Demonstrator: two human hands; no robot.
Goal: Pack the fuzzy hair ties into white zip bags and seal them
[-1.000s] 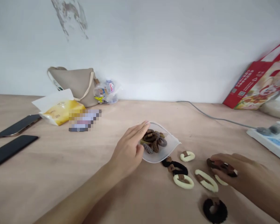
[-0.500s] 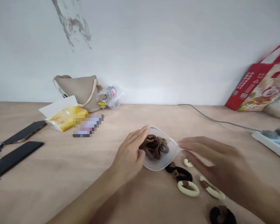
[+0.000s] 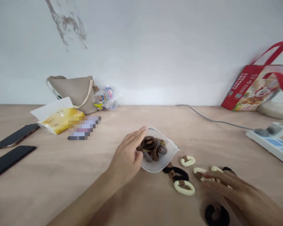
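Note:
My left hand (image 3: 125,155) grips the left edge of a clear plastic zip bag (image 3: 168,163), which holds a heap of brown and grey fabric hair ties (image 3: 152,149). My right hand (image 3: 226,191) lies spread over cream hair ties (image 3: 202,173) on the table, its fingertips touching them. Nearby lie a cream tie with a brown band (image 3: 187,161), another (image 3: 184,187), and a black tie with brown bands (image 3: 175,173). A fluffy black tie (image 3: 217,216) sits below my right hand. Another dark tie (image 3: 228,169) is partly hidden behind my fingers.
The light wooden table (image 3: 61,175) ends at a white wall. Two black phones (image 3: 10,157) lie at left, near a yellow packet (image 3: 60,121) and a pixelated item (image 3: 83,128). Behind stand a beige bag (image 3: 72,94) and a red gift bag (image 3: 254,89). A power strip (image 3: 271,146) sits at right.
My right hand has come back from beside the plastic bag and now lies over the cream ties. The dark tie it held earlier lies on the table. My left hand has hardly moved.

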